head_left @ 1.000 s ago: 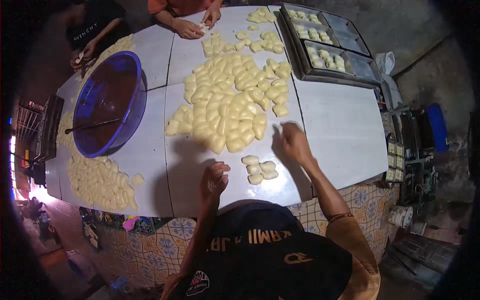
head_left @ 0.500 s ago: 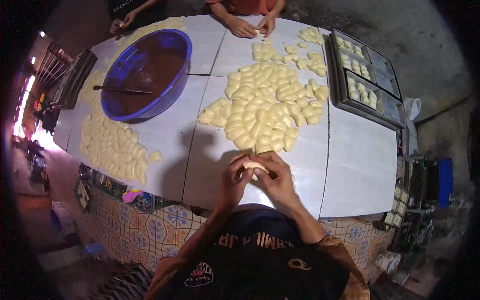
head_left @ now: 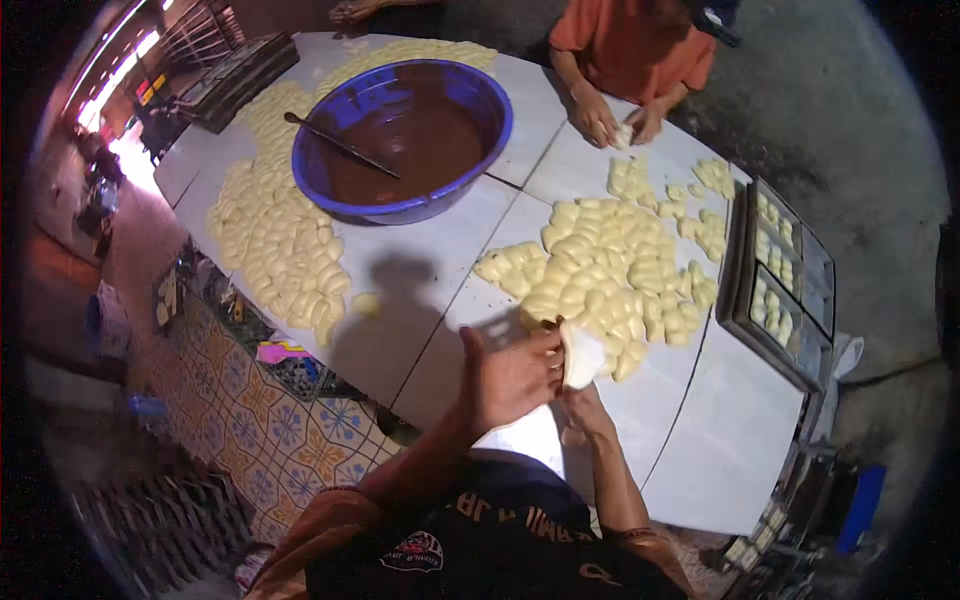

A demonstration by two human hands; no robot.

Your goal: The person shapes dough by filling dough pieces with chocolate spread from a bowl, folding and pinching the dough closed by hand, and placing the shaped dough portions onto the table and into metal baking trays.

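A flattened, stretched piece of pale dough point(head_left: 583, 357) is held up between my hands, above the near edge of the table. My left hand point(head_left: 515, 378) has its fingers against the dough's left side, while its thumb stands apart. Below the dough, my right hand point(head_left: 588, 412) pinches its lower edge; part of that hand's fingers is hidden. Just beyond my hands lies a broad cluster of smooth, pale yellow dough pieces point(head_left: 600, 262), packed closely together.
Left of centre stands a blue basin point(head_left: 500, 150) of brown filling with a long spoon point(head_left: 345, 145) in it. More dough pieces point(head_left: 280, 240) cover the table's left side. Divided trays point(head_left: 775, 285) hold dough at right. Across the table, a person's hands point(head_left: 625, 125) work dough.
The dough has gone from a small folded lump to a thin, stretched sheet. My left hand has turned and its thumb has spread. The whole view has swung, shifting the table rightward.
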